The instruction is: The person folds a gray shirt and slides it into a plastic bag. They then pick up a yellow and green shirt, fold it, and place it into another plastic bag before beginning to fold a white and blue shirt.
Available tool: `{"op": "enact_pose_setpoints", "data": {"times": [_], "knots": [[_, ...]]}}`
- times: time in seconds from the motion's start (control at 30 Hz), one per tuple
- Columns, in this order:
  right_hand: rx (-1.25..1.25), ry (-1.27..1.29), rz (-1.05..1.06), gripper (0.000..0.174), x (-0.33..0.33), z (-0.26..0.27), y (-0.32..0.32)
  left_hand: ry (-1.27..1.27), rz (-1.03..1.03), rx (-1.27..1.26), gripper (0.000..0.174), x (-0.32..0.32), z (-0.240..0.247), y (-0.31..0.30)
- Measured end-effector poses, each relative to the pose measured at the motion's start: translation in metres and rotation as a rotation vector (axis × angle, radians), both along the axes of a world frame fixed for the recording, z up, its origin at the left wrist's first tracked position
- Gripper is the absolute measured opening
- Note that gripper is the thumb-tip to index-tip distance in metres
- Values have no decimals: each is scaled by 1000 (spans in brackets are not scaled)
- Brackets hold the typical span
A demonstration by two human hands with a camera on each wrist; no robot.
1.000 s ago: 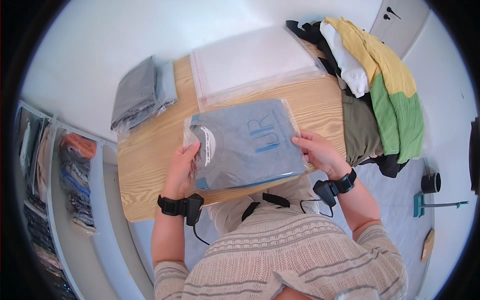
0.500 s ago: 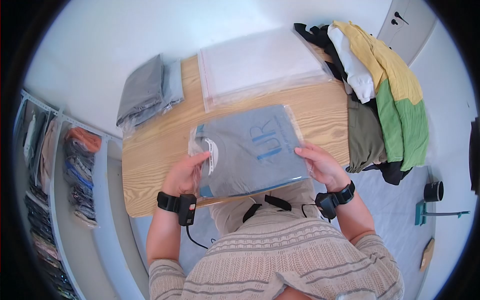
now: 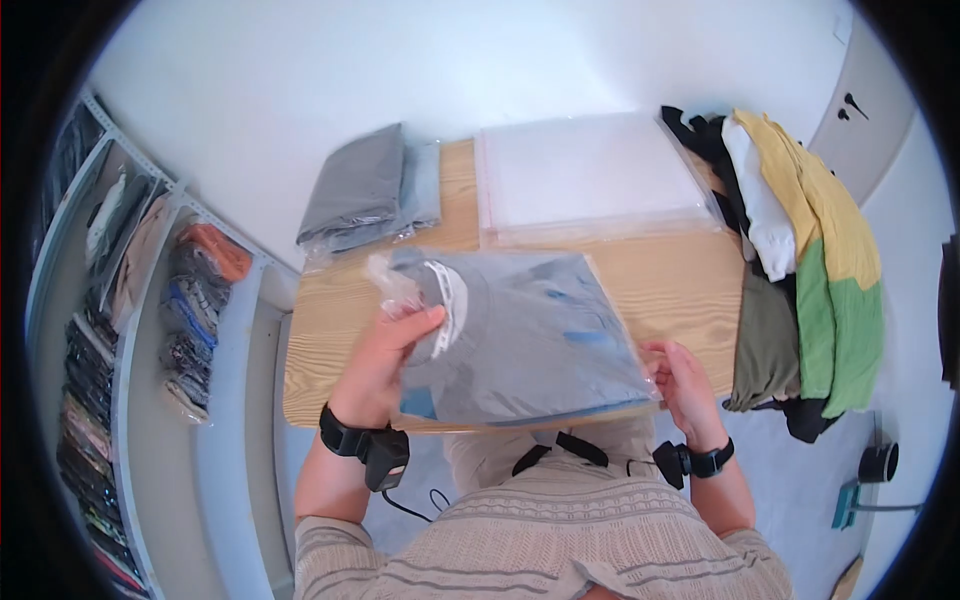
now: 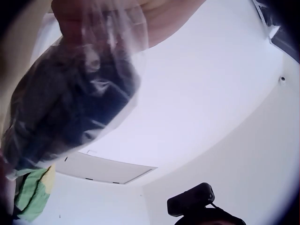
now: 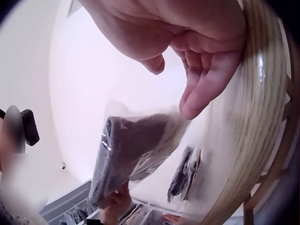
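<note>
A folded grey T-shirt point(image 3: 530, 330) in a clear plastic bag, with a white neck label and blue print, lies over the table's front edge. My left hand point(image 3: 385, 355) grips its collar end, thumb on top near the label, and loose plastic bunches above the fingers. In the left wrist view the bagged shirt point(image 4: 75, 93) looks dark and hangs from that hand. My right hand point(image 3: 685, 390) is at the bag's right edge. The right wrist view has its fingers point(image 5: 211, 84) relaxed, thumb apart from them, fingertips right at the bag's corner.
Folded grey bagged garments point(image 3: 360, 190) lie at the table's back left. A stack of clear plastic bags point(image 3: 600, 175) is beside them. Loose clothes point(image 3: 840, 290) hang over the right edge of the wooden table point(image 3: 690, 290). Shelves of bagged clothes point(image 3: 200, 320) stand left.
My right hand has let go of the bag's right edge, its thumb no longer on top. The left hand has raised the collar end and bunched the plastic. The head view has shifted.
</note>
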State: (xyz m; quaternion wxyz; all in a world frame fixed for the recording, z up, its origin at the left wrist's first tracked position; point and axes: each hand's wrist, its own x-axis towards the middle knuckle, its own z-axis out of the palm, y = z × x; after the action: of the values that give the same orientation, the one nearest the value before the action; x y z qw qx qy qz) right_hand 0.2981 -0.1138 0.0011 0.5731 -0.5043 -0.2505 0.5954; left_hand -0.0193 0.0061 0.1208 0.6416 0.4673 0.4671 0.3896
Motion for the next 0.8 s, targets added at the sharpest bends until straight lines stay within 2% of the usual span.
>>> {"op": "enact_pose_setpoints", "data": {"times": [0.03,0.1,0.13,0.2,0.23,0.33,0.4,0.47,0.57,0.6,0.63,0.67,0.73,0.8], "knots": [[42,40,2,35,5,-5,-1,-2,12,13,14,-1,12,-1],[85,47,2,35,12,-14,-2,123,343,132,19,-4,35,3],[117,58,-9,35,13,-17,-2,120,352,146,19,-8,41,11],[150,72,5,34,13,-17,-3,-305,376,136,24,-21,57,30],[155,80,-4,33,12,-18,-4,-309,382,149,24,-27,61,47],[175,94,-7,31,12,-19,0,-425,442,311,16,-65,37,122],[194,108,-20,30,11,-21,0,-140,479,625,13,-102,-10,188],[192,102,-27,31,14,-25,-3,-459,645,427,15,-96,-41,240],[183,150,-18,30,14,-23,-3,-407,607,411,15,-107,-96,289],[199,139,-27,30,16,-23,-3,-410,651,314,13,-109,-107,301],[203,154,-14,29,17,-24,-4,-410,694,213,12,-105,-108,305],[204,172,-1,28,17,-24,-5,-419,684,216,12,-101,-108,310],[208,178,-10,28,17,-25,-5,-413,810,150,12,-98,-105,312],[202,187,-5,28,17,-24,-2,-401,748,170,16,-103,-106,312]]}}
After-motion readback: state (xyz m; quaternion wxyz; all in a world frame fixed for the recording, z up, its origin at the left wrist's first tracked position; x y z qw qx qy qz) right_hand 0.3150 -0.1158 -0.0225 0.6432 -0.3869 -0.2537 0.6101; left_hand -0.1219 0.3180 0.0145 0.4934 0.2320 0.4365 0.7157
